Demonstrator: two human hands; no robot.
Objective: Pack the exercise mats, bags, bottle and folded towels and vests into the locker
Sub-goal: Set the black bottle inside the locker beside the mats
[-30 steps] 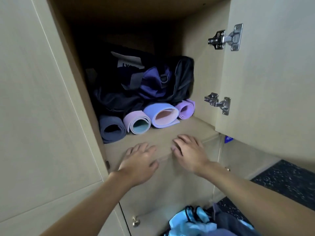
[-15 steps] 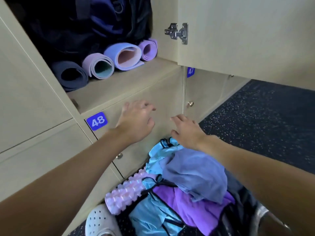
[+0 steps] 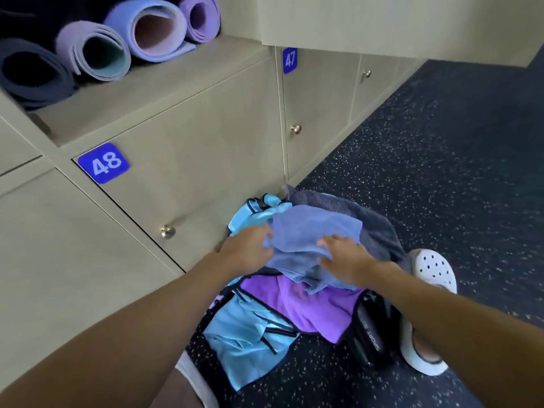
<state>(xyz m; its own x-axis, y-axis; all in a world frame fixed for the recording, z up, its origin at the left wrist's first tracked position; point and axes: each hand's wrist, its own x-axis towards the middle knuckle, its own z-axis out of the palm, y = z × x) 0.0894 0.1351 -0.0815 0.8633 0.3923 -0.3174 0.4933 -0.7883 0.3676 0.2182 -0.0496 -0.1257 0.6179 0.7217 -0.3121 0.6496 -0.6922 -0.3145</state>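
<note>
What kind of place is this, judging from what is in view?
Most likely a gym locker room. Closed doors bear plate 48 and plate 47; rolled exercise mats lie in the open locker above; the floor is dark, speckled and rubber-like.

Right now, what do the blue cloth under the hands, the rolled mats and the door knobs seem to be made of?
Blue cloth: probably terry or microfibre, matte; fuzzy nap, soft folds.
Rolled mats: likely foam, matte; thick, rounded layers.
Door knob: seems metal, polished brass-like; bright glint.
</note>
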